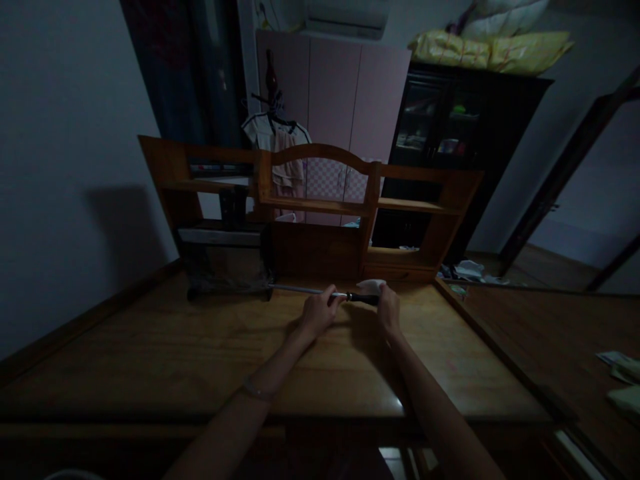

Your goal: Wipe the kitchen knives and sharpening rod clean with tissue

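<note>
A long thin metal rod (300, 290) with a black handle (363, 299) lies level just above the wooden desk top (200, 347), reaching left toward a dark box under the shelves. My left hand (319, 313) is closed round the rod where the metal meets the handle. My right hand (389, 308) is closed at the handle's right end, with a white cloth or paper (371, 285) showing just above its fingers. The room is dim and small details are hard to make out.
A wooden shelf unit (320, 200) stands along the desk's back edge. A dark box with a pale top (225, 260) sits under its left side. Behind are a pink wardrobe (350, 100), a dark glass cabinet (450, 127) and hanging clothes (275, 137). Papers (623, 367) lie at right.
</note>
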`<act>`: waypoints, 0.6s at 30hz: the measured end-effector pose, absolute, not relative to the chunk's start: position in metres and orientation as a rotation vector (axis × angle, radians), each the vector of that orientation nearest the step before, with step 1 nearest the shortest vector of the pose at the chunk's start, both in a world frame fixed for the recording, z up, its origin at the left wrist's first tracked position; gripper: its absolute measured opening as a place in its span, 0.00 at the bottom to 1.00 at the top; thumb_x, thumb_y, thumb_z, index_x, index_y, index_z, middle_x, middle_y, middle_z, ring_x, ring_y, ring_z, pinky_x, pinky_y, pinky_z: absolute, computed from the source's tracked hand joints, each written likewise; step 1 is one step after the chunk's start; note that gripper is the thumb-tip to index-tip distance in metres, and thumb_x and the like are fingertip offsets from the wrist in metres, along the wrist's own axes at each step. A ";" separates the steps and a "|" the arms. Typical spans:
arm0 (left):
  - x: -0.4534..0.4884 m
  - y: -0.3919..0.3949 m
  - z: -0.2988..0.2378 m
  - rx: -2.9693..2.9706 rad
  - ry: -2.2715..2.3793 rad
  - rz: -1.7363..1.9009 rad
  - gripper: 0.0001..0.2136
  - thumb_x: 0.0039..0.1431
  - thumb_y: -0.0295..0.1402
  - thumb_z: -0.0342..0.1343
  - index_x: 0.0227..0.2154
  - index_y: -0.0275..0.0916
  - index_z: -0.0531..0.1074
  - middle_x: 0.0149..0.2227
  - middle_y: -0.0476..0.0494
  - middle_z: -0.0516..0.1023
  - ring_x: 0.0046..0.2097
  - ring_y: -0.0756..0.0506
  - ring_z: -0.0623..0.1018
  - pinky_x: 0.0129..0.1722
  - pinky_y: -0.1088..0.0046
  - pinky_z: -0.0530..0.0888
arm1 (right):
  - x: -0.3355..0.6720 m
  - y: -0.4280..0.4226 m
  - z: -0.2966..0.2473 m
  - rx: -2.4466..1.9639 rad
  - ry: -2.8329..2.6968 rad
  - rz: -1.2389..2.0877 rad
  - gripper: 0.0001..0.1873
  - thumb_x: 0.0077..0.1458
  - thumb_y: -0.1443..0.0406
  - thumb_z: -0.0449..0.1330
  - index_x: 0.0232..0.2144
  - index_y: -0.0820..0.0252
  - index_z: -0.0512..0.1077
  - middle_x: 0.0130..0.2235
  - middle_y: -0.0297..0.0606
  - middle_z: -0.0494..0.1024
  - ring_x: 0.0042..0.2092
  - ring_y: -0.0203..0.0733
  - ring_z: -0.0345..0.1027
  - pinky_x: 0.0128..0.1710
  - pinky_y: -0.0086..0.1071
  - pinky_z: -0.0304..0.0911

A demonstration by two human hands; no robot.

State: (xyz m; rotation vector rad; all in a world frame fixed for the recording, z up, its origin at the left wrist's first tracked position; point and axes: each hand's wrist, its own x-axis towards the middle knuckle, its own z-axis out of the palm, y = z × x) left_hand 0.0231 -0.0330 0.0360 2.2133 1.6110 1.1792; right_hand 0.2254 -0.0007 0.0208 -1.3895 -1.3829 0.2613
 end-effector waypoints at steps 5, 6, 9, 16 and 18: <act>0.023 -0.034 0.036 2.202 1.693 1.151 0.13 0.60 0.46 0.46 0.34 0.44 0.70 0.29 0.47 0.76 0.31 0.47 0.74 0.28 0.76 0.58 | 0.209 -0.009 0.022 -1.285 -1.783 0.155 0.23 0.60 0.59 0.40 0.28 0.57 0.73 0.30 0.37 0.75 0.34 0.41 0.66 0.35 0.30 0.57; 0.023 -0.035 0.037 2.190 1.707 1.144 0.14 0.61 0.46 0.46 0.34 0.44 0.70 0.29 0.47 0.76 0.31 0.47 0.74 0.28 0.76 0.58 | 0.208 -0.010 0.024 -1.284 -1.791 0.132 0.23 0.61 0.60 0.40 0.29 0.57 0.73 0.30 0.37 0.75 0.34 0.41 0.66 0.35 0.31 0.58; 0.023 -0.034 0.036 2.161 1.723 1.142 0.14 0.61 0.47 0.45 0.34 0.44 0.69 0.29 0.48 0.76 0.31 0.48 0.74 0.28 0.76 0.58 | 0.209 -0.014 0.028 -1.242 -1.802 0.096 0.23 0.62 0.61 0.39 0.32 0.56 0.74 0.32 0.38 0.75 0.36 0.41 0.66 0.38 0.31 0.58; 0.022 -0.027 0.030 2.123 1.756 1.183 0.14 0.61 0.47 0.44 0.32 0.44 0.68 0.28 0.49 0.75 0.30 0.48 0.73 0.27 0.76 0.57 | 0.205 -0.017 0.034 -1.128 -1.841 0.132 0.24 0.64 0.62 0.38 0.39 0.55 0.74 0.39 0.37 0.76 0.43 0.42 0.65 0.47 0.35 0.57; 0.022 -0.026 0.030 2.123 1.767 1.187 0.14 0.61 0.47 0.45 0.32 0.44 0.68 0.28 0.49 0.75 0.29 0.48 0.72 0.27 0.76 0.57 | 0.205 -0.017 0.035 -1.115 -1.839 0.138 0.24 0.64 0.62 0.38 0.39 0.55 0.74 0.39 0.37 0.76 0.43 0.42 0.65 0.47 0.35 0.57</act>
